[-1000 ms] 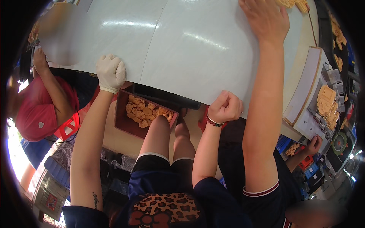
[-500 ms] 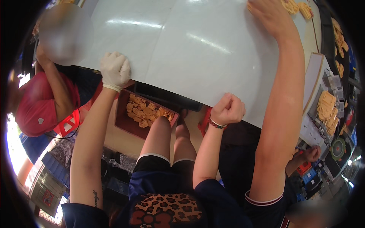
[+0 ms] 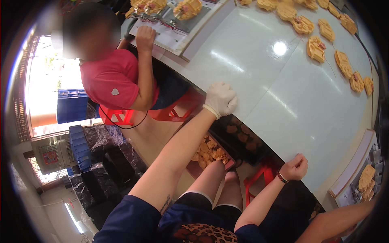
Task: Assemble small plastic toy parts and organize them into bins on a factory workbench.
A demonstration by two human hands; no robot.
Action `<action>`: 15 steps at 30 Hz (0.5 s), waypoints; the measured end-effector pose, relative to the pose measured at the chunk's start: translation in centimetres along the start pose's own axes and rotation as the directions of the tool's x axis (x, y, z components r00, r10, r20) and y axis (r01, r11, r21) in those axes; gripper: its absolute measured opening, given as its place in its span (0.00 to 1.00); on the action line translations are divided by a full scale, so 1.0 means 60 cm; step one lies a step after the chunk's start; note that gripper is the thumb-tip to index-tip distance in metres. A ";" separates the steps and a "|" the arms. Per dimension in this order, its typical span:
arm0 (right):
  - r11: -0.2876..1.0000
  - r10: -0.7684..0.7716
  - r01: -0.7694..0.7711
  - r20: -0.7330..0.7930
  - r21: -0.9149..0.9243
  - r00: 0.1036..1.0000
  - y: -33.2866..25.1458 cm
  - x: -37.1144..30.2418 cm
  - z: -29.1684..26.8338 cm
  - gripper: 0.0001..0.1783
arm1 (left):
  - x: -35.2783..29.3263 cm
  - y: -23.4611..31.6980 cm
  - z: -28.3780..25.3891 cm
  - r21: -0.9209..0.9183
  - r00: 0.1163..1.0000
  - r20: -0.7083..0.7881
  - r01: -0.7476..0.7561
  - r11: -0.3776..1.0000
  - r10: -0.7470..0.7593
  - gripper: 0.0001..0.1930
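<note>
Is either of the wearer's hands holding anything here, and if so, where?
The gloved left hand grips the near edge of the white table. The bare right hand is a closed fist at that same edge; whether it grips anything cannot be told.

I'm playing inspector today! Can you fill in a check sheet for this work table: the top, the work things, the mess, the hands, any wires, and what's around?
Surface: glossy white table, mostly bare near the hands.
Job's things: orange flat parts laid along the far edge; a tray of similar orange pieces below the table edge.
Clutter: board with papers and more parts at the far left corner.
Hands: left hand, in a white glove, rests fisted on the table edge; right hand, bare, with a bracelet, fisted at the edge. Neither holds anything visible.
Cables: thin dark cord near a seated person.
Surroundings: person in pink shirt, red stools, blue crates.
</note>
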State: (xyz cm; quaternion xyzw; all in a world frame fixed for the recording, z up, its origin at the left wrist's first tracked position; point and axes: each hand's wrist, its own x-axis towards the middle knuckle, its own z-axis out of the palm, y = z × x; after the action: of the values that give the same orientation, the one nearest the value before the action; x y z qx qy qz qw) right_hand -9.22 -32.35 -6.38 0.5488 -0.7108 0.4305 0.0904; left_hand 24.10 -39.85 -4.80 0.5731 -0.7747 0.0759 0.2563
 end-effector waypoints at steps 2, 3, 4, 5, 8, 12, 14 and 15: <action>0.991 0.037 -0.033 -0.031 0.130 0.999 -0.009 0.002 0.000 0.11 | -0.003 -0.001 0.007 -0.088 1.000 -0.008 0.027 0.996 -0.028 0.06; 0.968 0.077 -0.064 -0.045 0.241 0.996 -0.014 0.002 -0.002 0.11 | -0.003 -0.001 0.003 -0.077 1.000 -0.020 0.020 0.997 -0.022 0.06; 0.967 0.074 -0.057 -0.058 0.250 0.996 -0.027 0.003 -0.010 0.11 | 0.002 0.001 0.000 -0.087 0.999 -0.004 0.041 0.995 -0.041 0.07; 0.941 0.051 -0.053 0.015 0.336 0.999 -0.050 -0.007 -0.027 0.10 | 0.001 0.002 -0.004 -0.097 0.998 0.020 0.066 0.993 -0.065 0.07; 0.872 -0.142 -0.024 0.301 0.488 0.943 -0.128 -0.043 -0.057 0.07 | 0.012 0.003 -0.005 -0.117 0.997 -0.041 0.066 0.991 -0.071 0.08; 0.756 -0.228 -0.404 0.786 0.514 0.575 -0.238 -0.127 -0.065 0.12 | -0.016 -0.014 -0.024 -0.070 0.980 0.117 0.168 0.983 -0.159 0.08; 0.774 -0.199 -0.462 0.859 0.433 0.472 -0.257 -0.168 -0.072 0.22 | -0.054 0.019 -0.036 -0.107 0.904 -0.052 0.418 0.902 -0.425 0.11; 0.714 -0.181 -0.558 0.882 0.422 0.435 -0.266 -0.188 -0.076 0.24 | -0.087 0.041 -0.053 -0.199 0.832 -0.064 0.530 0.824 -0.550 0.14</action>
State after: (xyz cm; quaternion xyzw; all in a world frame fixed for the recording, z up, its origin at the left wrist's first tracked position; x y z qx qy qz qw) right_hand 7.18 -21.64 -2.18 0.5891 -0.5062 0.3120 -0.5471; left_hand 23.90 -33.26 -4.17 0.7390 -0.5674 -0.0333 0.3615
